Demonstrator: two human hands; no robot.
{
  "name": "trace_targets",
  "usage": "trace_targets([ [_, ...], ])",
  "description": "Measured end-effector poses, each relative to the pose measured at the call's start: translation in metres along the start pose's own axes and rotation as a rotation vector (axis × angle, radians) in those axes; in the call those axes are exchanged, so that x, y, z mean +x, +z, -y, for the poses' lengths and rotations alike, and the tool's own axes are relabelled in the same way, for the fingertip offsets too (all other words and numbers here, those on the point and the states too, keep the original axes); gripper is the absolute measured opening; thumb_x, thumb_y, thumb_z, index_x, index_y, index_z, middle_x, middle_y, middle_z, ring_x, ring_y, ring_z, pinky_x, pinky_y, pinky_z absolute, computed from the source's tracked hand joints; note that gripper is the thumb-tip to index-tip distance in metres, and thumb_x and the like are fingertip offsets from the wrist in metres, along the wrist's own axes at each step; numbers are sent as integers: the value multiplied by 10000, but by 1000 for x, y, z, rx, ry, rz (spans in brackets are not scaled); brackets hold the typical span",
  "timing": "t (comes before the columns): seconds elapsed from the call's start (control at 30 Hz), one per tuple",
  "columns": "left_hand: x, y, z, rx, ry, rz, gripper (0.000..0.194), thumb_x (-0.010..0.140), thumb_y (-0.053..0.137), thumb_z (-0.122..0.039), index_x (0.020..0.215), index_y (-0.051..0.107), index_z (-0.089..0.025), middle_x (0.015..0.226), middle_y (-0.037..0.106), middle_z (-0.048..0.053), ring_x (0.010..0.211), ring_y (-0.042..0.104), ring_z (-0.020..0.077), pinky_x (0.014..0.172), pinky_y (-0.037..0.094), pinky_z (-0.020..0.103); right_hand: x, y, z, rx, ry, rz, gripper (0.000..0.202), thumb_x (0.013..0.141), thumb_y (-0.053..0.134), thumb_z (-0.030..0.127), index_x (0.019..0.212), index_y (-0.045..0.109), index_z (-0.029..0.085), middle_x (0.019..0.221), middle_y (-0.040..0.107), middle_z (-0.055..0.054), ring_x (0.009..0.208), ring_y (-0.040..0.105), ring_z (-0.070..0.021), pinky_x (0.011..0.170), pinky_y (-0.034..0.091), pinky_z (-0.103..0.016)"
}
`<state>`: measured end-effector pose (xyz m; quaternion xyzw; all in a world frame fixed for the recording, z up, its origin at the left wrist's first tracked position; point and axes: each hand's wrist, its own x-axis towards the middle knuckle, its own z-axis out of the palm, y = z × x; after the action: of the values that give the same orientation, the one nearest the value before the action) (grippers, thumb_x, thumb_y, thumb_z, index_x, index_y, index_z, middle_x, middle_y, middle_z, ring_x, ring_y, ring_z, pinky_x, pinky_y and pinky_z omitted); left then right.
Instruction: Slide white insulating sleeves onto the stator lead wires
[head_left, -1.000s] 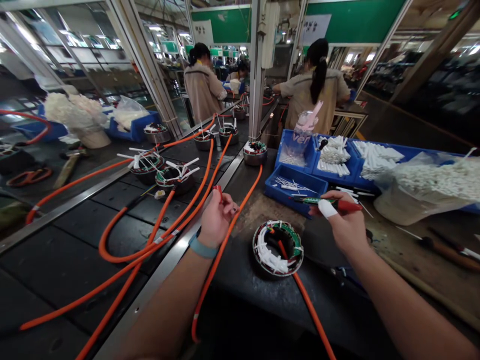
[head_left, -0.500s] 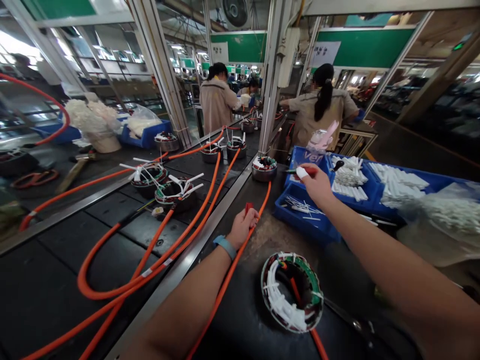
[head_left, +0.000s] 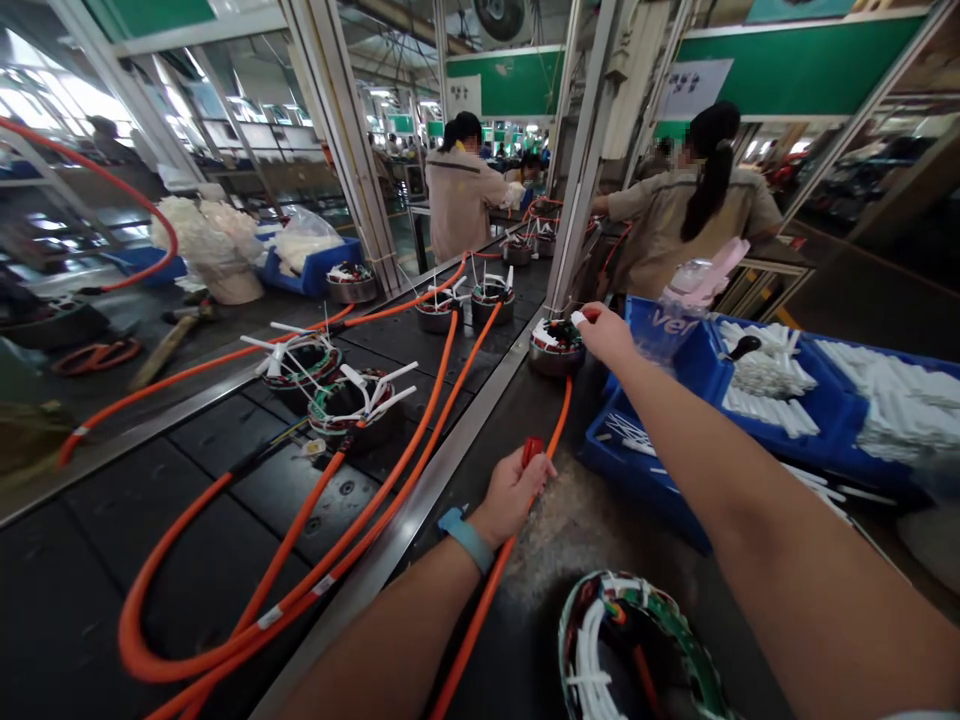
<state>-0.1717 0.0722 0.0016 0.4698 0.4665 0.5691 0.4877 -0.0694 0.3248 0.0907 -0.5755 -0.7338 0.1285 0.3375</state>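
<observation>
My left hand [head_left: 516, 495], with a blue band on the wrist, is closed around a small red object [head_left: 532, 450] whose kind I cannot make out. It sits over an orange cable [head_left: 555, 440]. Farther forward, my right hand [head_left: 609, 338] has its fingers pinched, with white on a fingertip and a bit of red showing; what it holds is mostly hidden. Just left of those fingers stands a wire-wound motor stator [head_left: 556, 350], the orange cable running from it. A larger-looking stator [head_left: 637, 640] with white sleeves and green lining lies at the bottom, cut off by the frame.
Blue bins [head_left: 780, 390] of white tubes stand on the right, beside a clear plastic cup [head_left: 675, 320]. Several stators [head_left: 360, 410] with orange cables lie on the black line to the left, past a metal rail [head_left: 420, 500]. Two co-workers [head_left: 461, 195] are beyond.
My right hand has moved left from the bin to the far stator. My left hand still grips the red object. The view has shifted, and the near stator sits lower.
</observation>
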Motion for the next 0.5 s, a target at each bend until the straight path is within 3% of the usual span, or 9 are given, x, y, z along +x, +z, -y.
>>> trace_targets([
  [0.23, 0, 1, -1, 32, -9, 0, 540, 785, 454, -673, 754, 558, -143, 595, 436, -22, 541, 389, 89, 539, 316, 231, 1, 4, 7, -72, 14, -25, 247, 826, 491, 358, 994, 616, 226, 966, 667, -88, 930, 596, -266, 796, 437, -359],
  [0.5, 0, 0, 0, 64, 3, 10, 534, 795, 439, -667, 759, 559, -148, 599, 439, -20, 547, 402, 94, 542, 329, 231, 6, -6, 5, 41, 12, -3, 171, 727, 598, 293, 875, 635, 216, 918, 673, -69, 938, 594, -266, 835, 434, -375],
])
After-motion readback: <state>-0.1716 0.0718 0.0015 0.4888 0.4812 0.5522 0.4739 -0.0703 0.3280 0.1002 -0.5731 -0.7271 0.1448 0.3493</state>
